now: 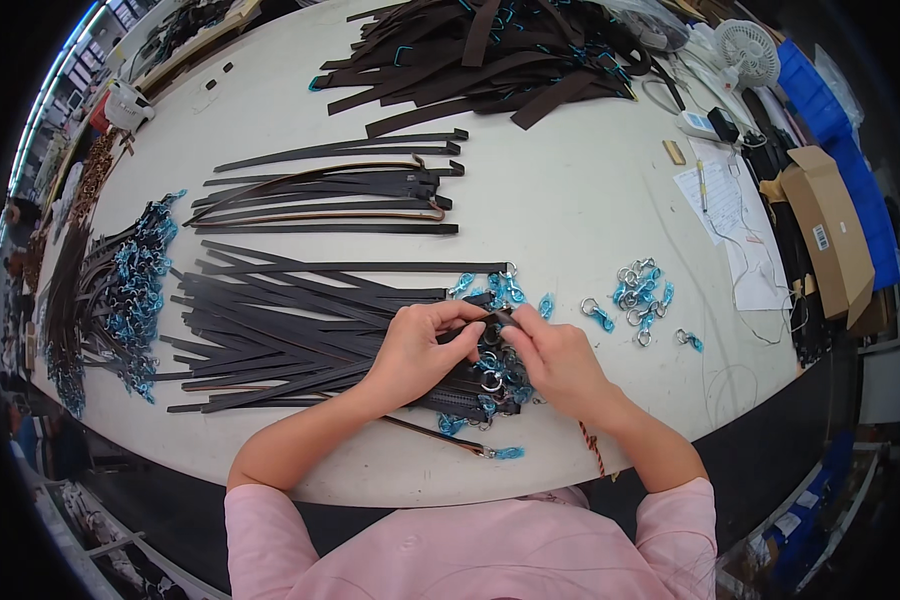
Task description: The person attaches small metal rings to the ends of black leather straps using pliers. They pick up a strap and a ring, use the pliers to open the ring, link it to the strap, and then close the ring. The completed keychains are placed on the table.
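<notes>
My left hand (422, 345) and my right hand (560, 362) meet above the table, fingers pinched on the end of a dark strap (498, 316). Most of that end is hidden by my fingers. Beneath and to the left lies a pile of long black straps (270, 325). Under my hands, at the right end of the pile, are metal rings and clasps (491, 381) in blue plastic film. One strap (410, 267) with a ring on its tip lies just beyond the pile. Right of my right hand sits a group of blue-wrapped snap hooks (642, 290).
Farther back lies a row of black straps (330, 190); behind it, a heap of wide dark brown straps (490, 60). Bundled straps with blue-wrapped hardware (135, 290) are at the left edge. At right are papers (735, 220), a cardboard box (825, 230), and a small fan (747, 53).
</notes>
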`<state>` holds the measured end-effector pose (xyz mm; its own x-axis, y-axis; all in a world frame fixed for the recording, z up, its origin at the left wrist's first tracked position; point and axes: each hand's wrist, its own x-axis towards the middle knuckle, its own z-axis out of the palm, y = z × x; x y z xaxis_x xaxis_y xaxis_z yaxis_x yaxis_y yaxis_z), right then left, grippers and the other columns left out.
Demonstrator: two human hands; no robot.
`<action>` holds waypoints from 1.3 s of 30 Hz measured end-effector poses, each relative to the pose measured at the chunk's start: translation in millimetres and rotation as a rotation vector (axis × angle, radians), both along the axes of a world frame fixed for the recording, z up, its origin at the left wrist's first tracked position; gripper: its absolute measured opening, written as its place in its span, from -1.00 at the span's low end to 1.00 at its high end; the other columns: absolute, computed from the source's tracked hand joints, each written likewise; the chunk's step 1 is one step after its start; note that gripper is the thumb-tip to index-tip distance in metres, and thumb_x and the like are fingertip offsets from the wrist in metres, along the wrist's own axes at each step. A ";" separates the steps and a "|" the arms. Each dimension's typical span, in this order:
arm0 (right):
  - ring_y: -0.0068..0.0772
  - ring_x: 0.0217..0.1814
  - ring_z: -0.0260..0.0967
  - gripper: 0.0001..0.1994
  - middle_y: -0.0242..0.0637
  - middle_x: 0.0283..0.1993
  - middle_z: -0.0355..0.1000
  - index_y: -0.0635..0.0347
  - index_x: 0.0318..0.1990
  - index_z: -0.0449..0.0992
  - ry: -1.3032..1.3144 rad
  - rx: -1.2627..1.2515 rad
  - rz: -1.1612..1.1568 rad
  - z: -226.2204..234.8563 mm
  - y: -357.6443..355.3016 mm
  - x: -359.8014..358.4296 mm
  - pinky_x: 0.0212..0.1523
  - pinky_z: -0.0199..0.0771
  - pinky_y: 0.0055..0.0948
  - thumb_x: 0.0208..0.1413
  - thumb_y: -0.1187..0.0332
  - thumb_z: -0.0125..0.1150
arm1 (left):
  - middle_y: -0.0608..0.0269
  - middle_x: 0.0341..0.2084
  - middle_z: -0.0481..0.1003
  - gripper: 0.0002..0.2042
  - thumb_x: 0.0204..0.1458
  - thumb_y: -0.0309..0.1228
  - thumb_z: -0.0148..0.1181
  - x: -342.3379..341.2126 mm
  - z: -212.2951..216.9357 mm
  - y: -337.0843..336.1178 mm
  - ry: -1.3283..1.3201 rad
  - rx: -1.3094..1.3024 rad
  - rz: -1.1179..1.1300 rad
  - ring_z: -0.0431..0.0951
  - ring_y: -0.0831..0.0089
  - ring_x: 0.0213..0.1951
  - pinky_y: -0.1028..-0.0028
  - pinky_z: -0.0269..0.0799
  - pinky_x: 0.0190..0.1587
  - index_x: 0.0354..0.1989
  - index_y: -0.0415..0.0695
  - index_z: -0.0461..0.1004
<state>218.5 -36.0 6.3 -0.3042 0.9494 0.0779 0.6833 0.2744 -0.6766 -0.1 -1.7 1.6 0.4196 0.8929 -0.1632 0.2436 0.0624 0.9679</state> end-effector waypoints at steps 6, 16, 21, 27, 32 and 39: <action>-0.04 -0.56 0.50 -0.80 -0.14 -0.54 0.50 0.22 -0.12 0.40 0.027 0.023 -0.120 14.1 -3.8 8.9 -0.56 0.39 -0.20 0.38 0.27 0.19 | 0.23 -0.50 0.65 -0.76 0.25 -0.45 0.22 -1.9 2.9 3.0 -0.039 -0.071 0.001 0.64 0.60 -0.40 0.54 0.50 -0.24 -0.05 -0.38 0.63; -0.01 -0.54 0.51 -0.83 -0.10 -0.50 0.53 0.24 -0.12 0.42 -0.096 0.072 -0.046 -1.7 -6.4 -1.2 -0.54 0.40 -0.18 0.35 0.33 0.23 | 0.23 -0.50 0.65 -0.78 0.23 -0.45 0.23 0.5 1.2 0.6 -0.030 -0.025 0.018 0.64 0.60 -0.40 0.55 0.50 -0.26 -0.07 -0.33 0.65; -0.02 -0.59 0.51 -0.76 -0.14 -0.52 0.53 0.22 -0.13 0.38 -0.137 0.114 -0.034 -5.3 -5.6 -1.0 -0.61 0.40 -0.17 0.36 0.23 0.22 | 0.22 -0.50 0.66 -0.78 0.23 -0.46 0.23 0.9 1.6 -0.4 -0.012 0.003 0.026 0.65 0.59 -0.41 0.54 0.51 -0.25 -0.05 -0.32 0.66; -0.07 -0.58 0.50 -0.74 -0.13 -0.51 0.53 0.23 -0.17 0.38 -0.322 0.326 -0.048 -6.2 -9.1 -8.3 -0.58 0.42 -0.23 0.37 0.21 0.21 | 0.19 -0.50 0.66 -0.77 0.23 -0.46 0.24 0.3 -1.4 -1.0 0.010 0.053 0.017 0.66 0.57 -0.42 0.52 0.53 -0.24 -0.03 -0.32 0.65; -0.11 -0.57 0.48 -0.76 -0.18 -0.46 0.50 0.22 -0.19 0.38 0.170 -0.184 -0.007 -11.1 2.6 3.0 -0.56 0.43 -0.25 0.37 0.22 0.19 | 0.17 -0.50 0.66 -0.77 0.23 -0.46 0.24 0.4 -1.9 -1.0 -0.004 0.067 0.017 0.65 0.55 -0.45 0.51 0.54 -0.26 -0.02 -0.33 0.65; -0.05 -0.54 0.48 -0.78 -0.13 -0.44 0.51 0.24 -0.17 0.37 -0.231 0.190 -0.029 -6.1 -6.3 -10.5 -0.55 0.42 -0.16 0.40 0.26 0.15 | 0.14 -0.50 0.65 -0.77 0.23 -0.47 0.23 -1.1 0.1 1.1 0.021 0.080 0.004 0.64 0.56 -0.47 0.51 0.52 -0.32 -0.02 -0.32 0.65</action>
<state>208.0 -42.3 0.2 -0.3070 0.9332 0.1869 0.8225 0.3589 -0.4412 -1.2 -0.7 1.6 0.4134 0.9050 -0.1003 0.2636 -0.0135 0.9645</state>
